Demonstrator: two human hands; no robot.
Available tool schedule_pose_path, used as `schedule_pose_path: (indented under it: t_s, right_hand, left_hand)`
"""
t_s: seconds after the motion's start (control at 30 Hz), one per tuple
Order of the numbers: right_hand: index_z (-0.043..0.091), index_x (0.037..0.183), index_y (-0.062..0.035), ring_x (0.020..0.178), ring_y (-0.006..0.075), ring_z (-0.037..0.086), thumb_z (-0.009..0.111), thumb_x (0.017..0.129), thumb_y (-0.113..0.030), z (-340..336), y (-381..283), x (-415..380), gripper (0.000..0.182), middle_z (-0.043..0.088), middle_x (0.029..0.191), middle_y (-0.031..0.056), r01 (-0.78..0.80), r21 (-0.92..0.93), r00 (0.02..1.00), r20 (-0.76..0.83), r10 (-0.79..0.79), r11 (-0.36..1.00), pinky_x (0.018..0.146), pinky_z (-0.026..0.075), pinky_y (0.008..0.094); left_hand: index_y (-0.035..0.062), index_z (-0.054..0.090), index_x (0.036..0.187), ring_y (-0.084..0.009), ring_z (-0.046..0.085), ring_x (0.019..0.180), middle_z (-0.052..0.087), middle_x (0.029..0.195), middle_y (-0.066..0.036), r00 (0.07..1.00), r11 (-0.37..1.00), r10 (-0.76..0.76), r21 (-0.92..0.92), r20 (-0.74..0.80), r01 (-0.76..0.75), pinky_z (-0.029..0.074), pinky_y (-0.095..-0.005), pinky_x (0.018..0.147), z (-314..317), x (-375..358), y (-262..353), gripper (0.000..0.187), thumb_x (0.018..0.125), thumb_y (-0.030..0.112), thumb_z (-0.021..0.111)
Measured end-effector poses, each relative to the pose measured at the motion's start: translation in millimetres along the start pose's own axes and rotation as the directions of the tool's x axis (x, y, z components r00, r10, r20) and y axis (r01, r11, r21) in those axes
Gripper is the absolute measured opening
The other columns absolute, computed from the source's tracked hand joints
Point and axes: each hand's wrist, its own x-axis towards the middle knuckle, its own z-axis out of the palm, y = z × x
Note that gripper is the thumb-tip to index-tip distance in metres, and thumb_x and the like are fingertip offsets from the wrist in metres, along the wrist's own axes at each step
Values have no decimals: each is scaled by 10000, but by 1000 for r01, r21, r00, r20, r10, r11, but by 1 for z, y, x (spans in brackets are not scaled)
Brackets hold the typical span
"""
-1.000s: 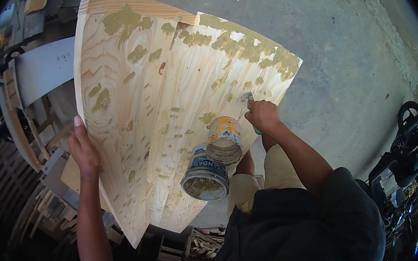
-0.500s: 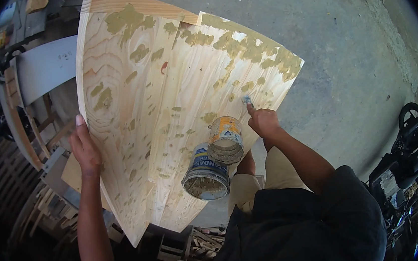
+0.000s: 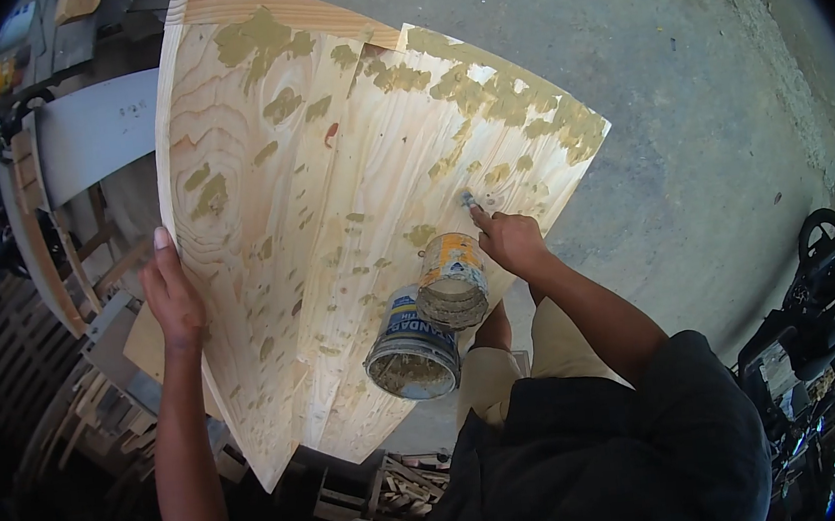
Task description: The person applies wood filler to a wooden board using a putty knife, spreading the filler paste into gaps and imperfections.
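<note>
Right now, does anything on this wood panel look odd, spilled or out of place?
Yes: two open cans lie tipped on their sides on the wood panel, a blue-labelled can and a smaller orange can, mouths facing the camera. Olive putty patches dot the boards, heaviest along the far edge; these look spread, not spilled.
</note>
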Motion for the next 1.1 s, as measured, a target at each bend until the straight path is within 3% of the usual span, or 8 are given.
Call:
schedule_pose_path:
  t_s: [0.07,0.3,0.4,0.57,0.7,0.8,1.0,1.1]
  right_hand:
    - [598,1335,-82,749,304,713,586,842,-220,13,11,2,511,714,792,141,58,-163,997,-47,-66,985,641,554,403]
    - [552,1391,-89,736,273,714,587,858,-199,0,-4,0,545,700,774,96,63,-148,989,141,-42,987,631,551,408]
    - [565,1372,-77,739,279,715,595,846,-193,7,2,1,540,707,783,107,23,-109,999,-28,-27,994,643,554,418]
    - [552,1384,-70,722,265,713,592,857,-208,-10,-12,-3,546,704,846,126,42,-162,971,238,-3,986,629,555,406]
    - [547,1404,-122,758,315,699,557,868,-189,11,6,-4,540,696,869,161,-1,-97,1000,-18,-1,995,677,547,452]
    - [518,1425,-131,801,325,696,553,894,-218,-9,2,-6,540,700,904,163,20,-141,984,180,6,990,716,546,460]
    - [452,1438,-90,1240,343,569,530,977,-115,-60,-27,-33,468,565,1347,211,100,668,986,32,-163,738,1026,456,394]
    - [477,1414,-78,1220,326,582,568,965,-111,-75,-53,-51,459,589,1306,188,97,667,974,89,-208,739,1025,454,384]
  left_hand:
    - [-83,660,964,-313,500,913,618,926,-230,989,991,-64,-108,132,79,394,-392,891,-3,3,-1,623,1054,484,418]
    - [-77,661,963,-313,502,919,618,927,-225,998,999,-37,-37,42,39,394,-393,896,0,2,-3,619,1051,487,423]
    - [-76,664,971,-318,503,930,615,938,-228,999,999,-40,-27,27,41,394,-390,910,1,-1,3,619,1050,489,425]
    - [-79,666,988,-320,505,947,613,962,-231,998,998,-56,29,36,55,392,-394,919,-2,-1,6,629,1049,498,423]
    - [-77,674,971,-315,503,948,618,940,-236,997,996,-54,-72,47,58,388,-401,921,2,5,-10,632,1050,497,420]
    - [-94,668,936,-308,528,851,635,858,-244,998,998,-10,-66,60,14,416,-388,862,1,4,11,650,1051,491,409]
    - [-129,603,836,-287,462,641,504,615,-217,998,999,36,-17,54,-35,447,-429,737,-1,6,24,765,1020,577,374]
    - [-113,628,853,-311,497,644,541,634,-226,996,997,79,0,45,-79,464,-419,757,0,9,17,833,964,676,384]
